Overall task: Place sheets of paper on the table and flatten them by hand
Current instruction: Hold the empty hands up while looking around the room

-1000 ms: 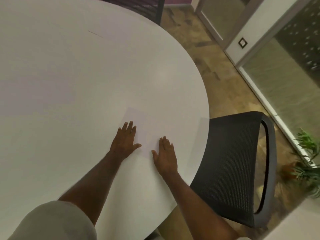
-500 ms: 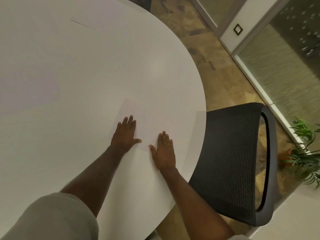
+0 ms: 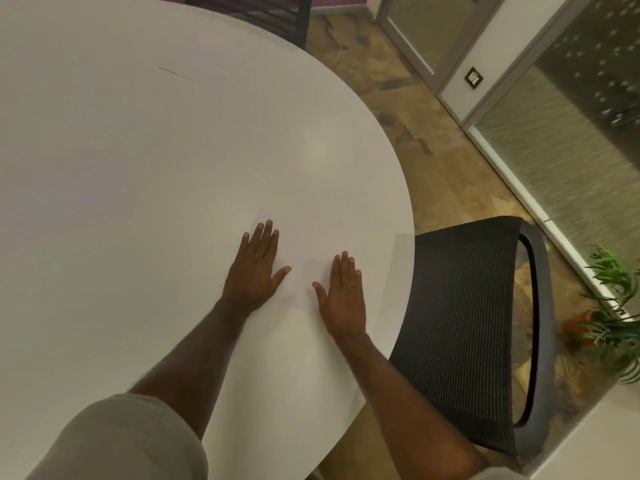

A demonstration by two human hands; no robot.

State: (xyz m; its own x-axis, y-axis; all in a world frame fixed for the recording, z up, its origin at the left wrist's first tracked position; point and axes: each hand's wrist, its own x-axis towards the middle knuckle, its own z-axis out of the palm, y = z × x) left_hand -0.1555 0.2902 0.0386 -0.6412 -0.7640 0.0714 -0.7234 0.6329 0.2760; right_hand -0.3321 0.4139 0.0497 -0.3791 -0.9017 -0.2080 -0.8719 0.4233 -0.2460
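Fingers (image 3: 266, 237) of left hand (image 3: 254, 275) straight and close together, thumb splayed, flat on the sheet (image 3: 301, 268). Right hand (image 3: 343, 303) same: fingers extended, palm down, nothing gripped. Both press on one sheet, left hand on its far-left part, right hand on its near-right part.

Sheet lies near the table (image 3: 138, 150) edge, on the side by the chair (image 3: 467, 323). White on white, so the outline is faint. One corner shows just beyond the left fingertips; I can't trace the other edges reliably. Possibly a second sheet at the rim right of the right hand, can't confirm.

Step, my read: flattening. Sheet is down, palms are on it to smooth.

Next move likely calls for sweeping the palms outward from the middle toward the edges with even, light pressure, one hand anchoring so the sheet doesn't slide on the slick top. Watch the rim: sheet sits close to it, and a push that way could send it off toward the chair.
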